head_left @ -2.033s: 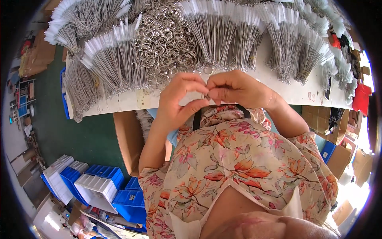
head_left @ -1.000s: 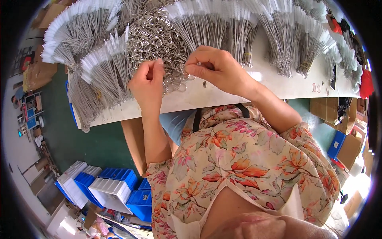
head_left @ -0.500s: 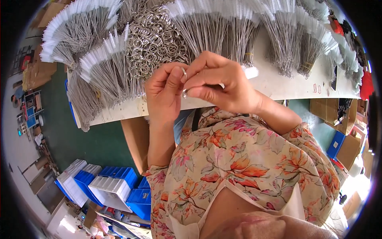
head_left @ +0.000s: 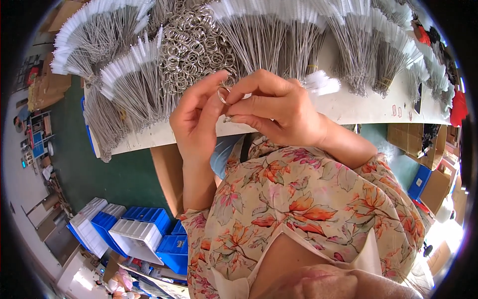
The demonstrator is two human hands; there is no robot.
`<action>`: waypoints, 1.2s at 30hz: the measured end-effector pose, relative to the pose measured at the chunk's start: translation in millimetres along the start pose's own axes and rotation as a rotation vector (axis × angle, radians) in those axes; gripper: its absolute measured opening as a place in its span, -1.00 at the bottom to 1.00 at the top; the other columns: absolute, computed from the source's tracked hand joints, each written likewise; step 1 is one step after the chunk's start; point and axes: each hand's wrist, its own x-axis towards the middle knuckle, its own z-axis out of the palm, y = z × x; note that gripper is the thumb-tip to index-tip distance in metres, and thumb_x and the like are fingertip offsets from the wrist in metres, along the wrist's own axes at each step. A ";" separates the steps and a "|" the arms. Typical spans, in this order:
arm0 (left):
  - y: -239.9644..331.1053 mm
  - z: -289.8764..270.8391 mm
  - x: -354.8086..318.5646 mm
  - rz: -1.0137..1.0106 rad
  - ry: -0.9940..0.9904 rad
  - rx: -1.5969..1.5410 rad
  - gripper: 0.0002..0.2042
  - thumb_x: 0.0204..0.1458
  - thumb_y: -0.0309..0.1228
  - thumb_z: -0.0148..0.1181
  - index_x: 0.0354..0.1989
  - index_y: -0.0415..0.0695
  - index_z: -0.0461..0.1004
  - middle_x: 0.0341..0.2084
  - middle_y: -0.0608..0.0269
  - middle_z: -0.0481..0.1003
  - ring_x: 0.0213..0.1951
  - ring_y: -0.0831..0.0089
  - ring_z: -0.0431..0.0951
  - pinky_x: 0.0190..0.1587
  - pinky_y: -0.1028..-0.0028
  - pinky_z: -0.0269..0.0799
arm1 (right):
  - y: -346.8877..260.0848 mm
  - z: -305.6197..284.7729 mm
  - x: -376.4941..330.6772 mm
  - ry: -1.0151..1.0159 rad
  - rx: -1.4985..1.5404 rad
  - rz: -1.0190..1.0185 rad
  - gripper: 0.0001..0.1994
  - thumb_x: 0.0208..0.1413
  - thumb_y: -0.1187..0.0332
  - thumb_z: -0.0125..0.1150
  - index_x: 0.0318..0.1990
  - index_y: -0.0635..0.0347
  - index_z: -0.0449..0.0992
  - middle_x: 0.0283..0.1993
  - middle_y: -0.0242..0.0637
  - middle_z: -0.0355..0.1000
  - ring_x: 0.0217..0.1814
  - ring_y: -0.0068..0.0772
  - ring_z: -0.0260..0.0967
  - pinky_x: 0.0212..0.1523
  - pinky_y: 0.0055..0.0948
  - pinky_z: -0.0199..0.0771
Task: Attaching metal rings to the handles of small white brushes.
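Note:
A shiny metal split ring [head_left: 223,94] is pinched between the thumb and index finger of my left hand [head_left: 194,117]. The index fingertip of my right hand [head_left: 279,107] meets the ring from the other side. Small metal loops [head_left: 228,119] show at my right thumb tip. White bristle heads [head_left: 321,82] stick out beyond the right knuckles, in line with these loops, so the right hand appears closed round a few wire brushes; their shafts are hidden. Just past my hands lies a heap of loose split rings [head_left: 194,52] on the table [head_left: 343,107].
Bundles of wire brushes [head_left: 142,82] with white bristles flank the ring heap, and more bundles [head_left: 356,60] lie to the right. Blue and white plastic crates [head_left: 142,231] stand on the green floor at lower left. Cardboard boxes [head_left: 406,139] sit at the right.
My left hand has shifted slightly left and its fingers have opened out a little, so more of the ring shows. More white bristles now show beyond my right hand.

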 end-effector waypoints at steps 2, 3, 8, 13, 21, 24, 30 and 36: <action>2.0 0.2 -0.3 0.020 -0.002 -0.010 -0.80 0.00 -0.69 0.02 -0.18 -0.32 0.46 -0.31 0.12 0.50 -0.32 0.56 0.47 -0.29 0.62 0.38 | -0.8 -0.1 0.5 0.023 -0.014 -0.019 -0.84 -0.26 0.53 0.29 -0.42 0.15 0.53 -0.29 -0.37 0.41 -0.45 -0.36 0.42 -0.52 -0.45 0.44; -1.3 -2.9 0.1 0.129 -0.036 0.051 -0.77 -0.02 -0.72 0.02 -0.16 -0.33 0.45 -0.28 0.09 0.48 -0.31 0.56 0.47 -0.28 0.62 0.38 | -2.9 -1.8 1.6 -0.006 -0.009 -0.020 -0.84 -0.25 0.51 0.30 -0.42 0.15 0.53 -0.30 -0.37 0.41 -0.44 -0.36 0.42 -0.52 -0.45 0.43; 4.7 -12.9 1.0 0.238 -0.126 0.035 -0.70 -0.11 -0.79 0.05 -0.15 -0.35 0.44 -0.20 0.02 0.45 -0.30 0.53 0.47 -0.28 0.62 0.40 | -6.2 -1.5 3.9 -0.033 0.021 -0.019 -0.84 -0.24 0.46 0.32 -0.42 0.14 0.52 -0.32 -0.37 0.41 -0.43 -0.34 0.41 -0.53 -0.45 0.42; 9.3 -16.1 0.9 0.300 -0.100 0.239 -0.68 -0.18 -0.79 0.11 -0.16 -0.36 0.45 -0.20 0.00 0.46 -0.29 0.45 0.51 -0.30 0.59 0.46 | -1.9 -2.7 10.0 -0.052 0.144 -0.025 -0.90 -0.10 0.43 0.28 -0.39 0.18 0.53 -0.31 -0.36 0.41 -0.50 -0.45 0.37 -0.53 -0.54 0.38; 16.7 -2.9 6.3 0.631 0.012 0.595 -0.68 -0.21 -0.74 0.15 -0.19 -0.37 0.47 -0.29 0.00 0.51 -0.32 0.39 0.55 -0.31 0.53 0.50 | -17.4 -9.6 29.1 -0.072 0.828 0.787 -0.83 0.08 0.32 0.18 -0.31 0.25 0.52 -0.60 -0.49 0.32 -0.65 -0.75 0.15 -0.63 -0.71 0.15; 19.7 -7.7 9.0 0.573 -0.021 0.565 -0.70 -0.21 -0.74 0.15 -0.20 -0.37 0.47 -0.29 0.01 0.51 -0.33 0.42 0.55 -0.32 0.56 0.50 | -9.6 -7.9 30.0 -0.082 0.825 0.721 -0.84 0.07 0.33 0.19 -0.33 0.26 0.52 -0.58 -0.48 0.34 -0.66 -0.75 0.15 -0.63 -0.71 0.15; 32.2 -13.7 15.7 0.468 -0.156 0.521 -0.73 -0.17 -0.74 0.10 -0.21 -0.39 0.47 -0.29 -0.01 0.51 -0.32 0.42 0.54 -0.30 0.57 0.49 | -7.2 -26.0 38.4 -0.346 0.517 0.605 -0.87 0.03 0.41 0.19 -0.31 0.28 0.52 -0.53 -0.45 0.40 -0.64 -0.74 0.18 -0.61 -0.70 0.20; 20.3 -21.1 22.3 0.305 -0.220 0.231 -0.72 -0.14 -0.77 0.04 -0.19 -0.40 0.45 -0.25 -0.05 0.48 -0.24 0.36 0.54 -0.21 0.54 0.49 | -13.5 -17.7 22.6 -0.192 0.591 0.645 -0.89 0.07 0.43 0.15 -0.34 0.29 0.51 -0.49 -0.44 0.39 -0.60 -0.75 0.21 -0.56 -0.70 0.25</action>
